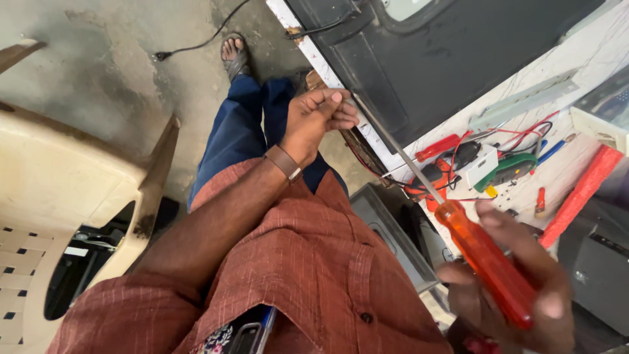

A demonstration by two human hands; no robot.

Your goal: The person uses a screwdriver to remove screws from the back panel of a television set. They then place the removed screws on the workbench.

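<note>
Right hand grips orange screwdriver (cluttered white workbench, concrete floor).

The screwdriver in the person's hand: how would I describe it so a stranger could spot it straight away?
Find the white workbench on the right, littered with wires and small tools. In front of it the right hand grips the screwdriver, its metal shaft reaching up to the left hand. Its long, see-through orange handle sets it apart from the smaller red tools on the bench.

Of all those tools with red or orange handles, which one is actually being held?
The long screwdriver with the clear orange handle, gripped in the right hand, its tip at the left hand. The other red tools lie untouched on the white bench.
</note>
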